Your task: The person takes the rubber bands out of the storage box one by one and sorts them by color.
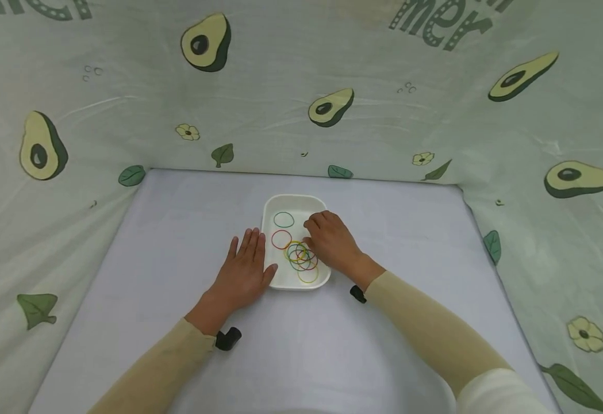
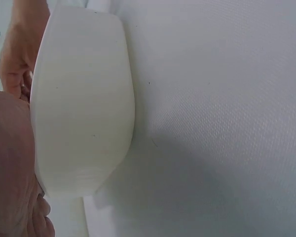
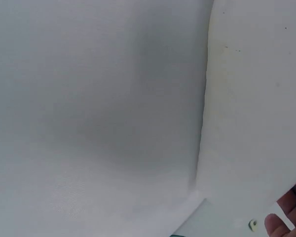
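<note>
A white rectangular tray (image 1: 296, 284) holds several thin rubber bands (image 1: 301, 256), a tangle of yellow, red and green ones. A green rubber band (image 1: 283, 219) lies apart toward the tray's far end, and a red rubber band (image 1: 281, 239) lies between it and the tangle. My left hand (image 1: 244, 267) rests along the tray's left side with straight fingers, its thumb over the near left rim. Over the tray's right side is my right hand (image 1: 332, 240), fingers bent, thumb apart from them beside the tangle. The left wrist view shows the tray's outer wall (image 2: 84, 98).
The tray stands on a white-covered table (image 1: 203, 201). Behind and at both sides hangs a pale green sheet (image 1: 270, 69) printed with avocados and leaves. Black wrist cameras (image 1: 228, 338) sit under both wrists.
</note>
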The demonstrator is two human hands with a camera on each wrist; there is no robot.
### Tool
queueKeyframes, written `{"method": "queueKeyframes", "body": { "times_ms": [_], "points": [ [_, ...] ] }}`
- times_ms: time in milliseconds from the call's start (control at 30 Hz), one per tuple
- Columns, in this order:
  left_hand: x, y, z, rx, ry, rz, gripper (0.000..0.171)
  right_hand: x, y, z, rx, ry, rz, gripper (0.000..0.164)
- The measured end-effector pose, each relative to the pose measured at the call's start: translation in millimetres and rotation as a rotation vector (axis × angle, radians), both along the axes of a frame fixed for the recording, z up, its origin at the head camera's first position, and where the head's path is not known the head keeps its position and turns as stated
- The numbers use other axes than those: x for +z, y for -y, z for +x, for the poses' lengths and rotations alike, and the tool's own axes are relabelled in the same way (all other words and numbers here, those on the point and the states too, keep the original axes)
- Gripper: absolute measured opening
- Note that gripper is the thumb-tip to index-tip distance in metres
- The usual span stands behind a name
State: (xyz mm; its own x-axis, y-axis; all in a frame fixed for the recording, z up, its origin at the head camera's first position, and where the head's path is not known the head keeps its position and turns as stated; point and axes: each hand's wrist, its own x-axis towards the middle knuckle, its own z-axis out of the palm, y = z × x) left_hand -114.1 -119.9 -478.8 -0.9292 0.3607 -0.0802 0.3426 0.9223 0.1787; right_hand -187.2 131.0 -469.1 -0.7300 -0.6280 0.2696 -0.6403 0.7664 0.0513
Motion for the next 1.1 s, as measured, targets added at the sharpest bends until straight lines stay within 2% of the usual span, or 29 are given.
{"method": "queueKeyframes", "body": {
  "times_ms": [267,400,600,933,1100],
  "points": [
    [0.6,-2.0,-1.8,-0.001,-0.011,0.017,0.081,-8.6,13.6,-11.2,0.058,0.190,-0.039,0.025],
    [0.0,-1.0,-1.4,0.002,-0.008,0.020,0.081,-11.3,17.8,-13.0,0.042,0.242,0.023,0.022],
    [-1.7,0.9,0.6,0.005,-0.006,0.046,0.079,-15.8,21.3,-13.0,0.067,0.203,0.202,0.015],
    [-5.3,1.3,1.2,0.017,0.004,0.053,0.079,-15.5,25.9,-11.2,0.044,0.170,0.342,0.018],
    [-6.5,1.5,0.5,0.016,0.007,0.058,0.080,-15.2,26.7,-11.8,0.026,0.165,0.370,0.018]
  ]
}}
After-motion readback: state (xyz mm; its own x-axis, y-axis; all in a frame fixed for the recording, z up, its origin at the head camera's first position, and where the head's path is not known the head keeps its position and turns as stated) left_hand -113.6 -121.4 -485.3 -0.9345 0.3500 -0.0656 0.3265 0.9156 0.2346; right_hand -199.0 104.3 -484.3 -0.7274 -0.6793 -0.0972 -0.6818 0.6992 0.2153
